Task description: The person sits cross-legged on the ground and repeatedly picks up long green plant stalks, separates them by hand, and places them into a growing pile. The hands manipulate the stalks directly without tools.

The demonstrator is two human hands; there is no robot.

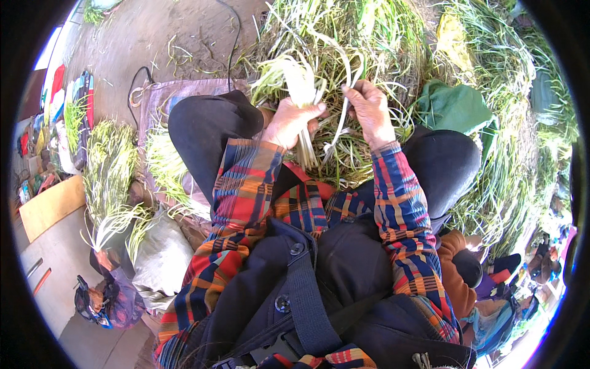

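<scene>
My left hand (295, 121) is closed around a small bunch of pale stalks (298, 83), possibly chives or garlic greens. Their white ends point down towards my lap and the leafy ends fan out away from me. To the right, my right hand (368, 113) pinches a single long pale stalk (341, 121) between thumb and fingers. That stalk hangs apart from the bunch, its leaf bending up and away. Beneath and beyond both hands spreads a large heap of green and yellowed stalks (350, 32).
Cut stalks (168, 161) lie on a pinkish woven sack (154, 99) beside my left knee. A green cloth or bag (454, 108) sits by my right knee, with another long heap (498, 184) beyond. One person (454, 272) is at lower right, another (110, 295) at lower left. A dark cable (237, 32) crosses the ground.
</scene>
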